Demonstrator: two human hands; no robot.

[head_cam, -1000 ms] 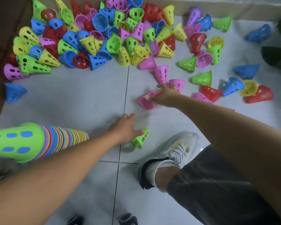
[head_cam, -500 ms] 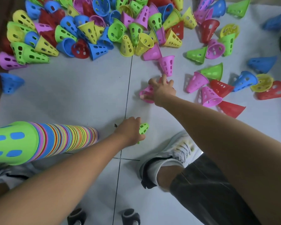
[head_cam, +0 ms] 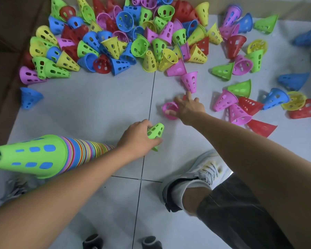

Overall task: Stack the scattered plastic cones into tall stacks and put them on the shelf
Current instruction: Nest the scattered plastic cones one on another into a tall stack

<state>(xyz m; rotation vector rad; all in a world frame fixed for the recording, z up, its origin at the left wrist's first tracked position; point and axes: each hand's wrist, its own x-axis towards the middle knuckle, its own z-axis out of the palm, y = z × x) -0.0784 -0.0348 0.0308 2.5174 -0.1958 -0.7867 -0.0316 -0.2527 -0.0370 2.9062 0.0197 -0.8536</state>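
Left hand: the left hand (head_cam: pixel 136 136), just below the centre of the frame, has its fingers and thumb curled round a small green perforated plastic cone (head_cam: pixel 155 132), gripping its wide end.
Green cone axis: its narrow tip points toward the upper right of the frame, the long axis tilted that way.
Right hand: the right hand (head_cam: pixel 188 106), just right of centre, is spread over a pink perforated plastic cone (head_cam: pixel 170 109), with the thumb at the near rim and the fingers over the far side, pinching it; one fingertip reaches toward another pink holed cone (head_cam: pixel 190 81) above it.
Pink cone axis: its round open mouth faces the left of the frame; the rest is hidden under the hand.
Stack: a long multicoloured stack of nested plastic cones (head_cam: pixel 52 155) lies at the lower left, capped by a green cone with blue showing through its slots; the tip points to the left edge, the long axis roughly level across the frame, and the far end runs behind the left forearm.
Pile: a heap of loose red, blue, yellow, green and pink cones (head_cam: pixel 126 38) fills the upper part of the frame, with strays (head_cam: pixel 275 97) scattered at the right.
Floor: pale grey tiled floor (head_cam: pixel 90 105) with dark grout lines.
Foot: a white laced sneaker (head_cam: pixel 203 173) at lower centre right.
Writing: none readable.
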